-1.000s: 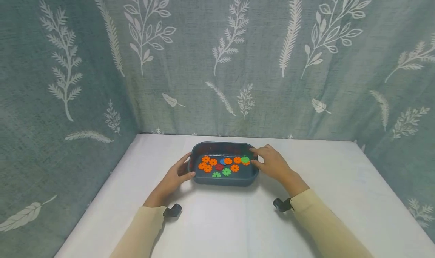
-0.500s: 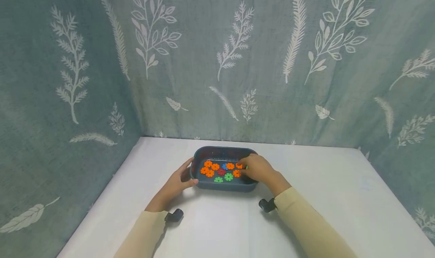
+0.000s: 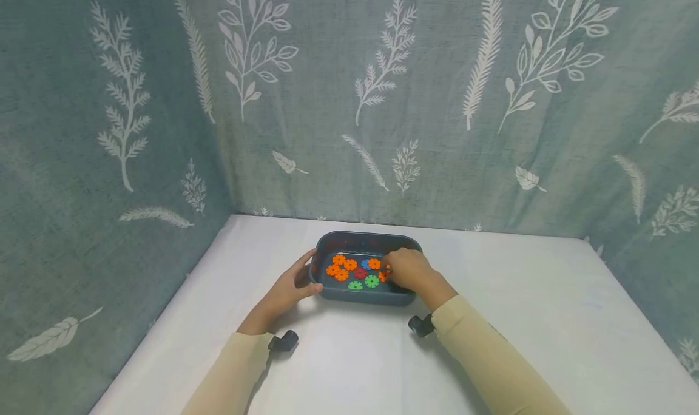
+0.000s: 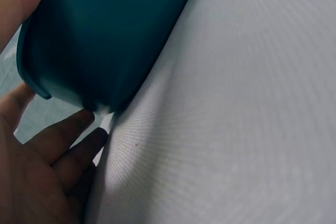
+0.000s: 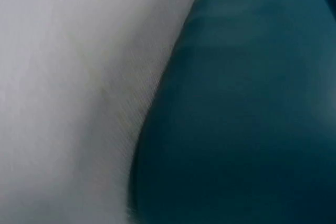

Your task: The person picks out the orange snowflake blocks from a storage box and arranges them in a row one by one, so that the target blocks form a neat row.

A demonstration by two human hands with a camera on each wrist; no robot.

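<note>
A dark teal plastic tray (image 3: 367, 295) with rounded corners stands on the white-covered table. On its floor lie several flower-shaped notched discs: orange ones (image 3: 338, 259), green ones (image 3: 372, 281), a red one (image 3: 360, 273) and a partly covered blue one (image 3: 365, 264). My left hand (image 3: 289, 290) holds the tray's left end; in the left wrist view the thumb (image 4: 23, 3) lies at the rim and the fingers at the end wall. Over the right end my right hand (image 3: 408, 269) reaches inside, fingers bent down among the orange discs. I cannot tell whether it pinches one.
White cloth (image 3: 349, 354) covers the table around the tray. A grey-green curtain (image 3: 327, 160) with a white leaf print hangs behind and at both sides. Small black cameras (image 3: 284, 341) sit at both wrists. The right wrist view has just the tray's outer wall (image 5: 236, 103) and cloth.
My right hand has gone from the tray's right rim down into it, leftward over the discs at that end. The left hand has kept its place at the left end.
</note>
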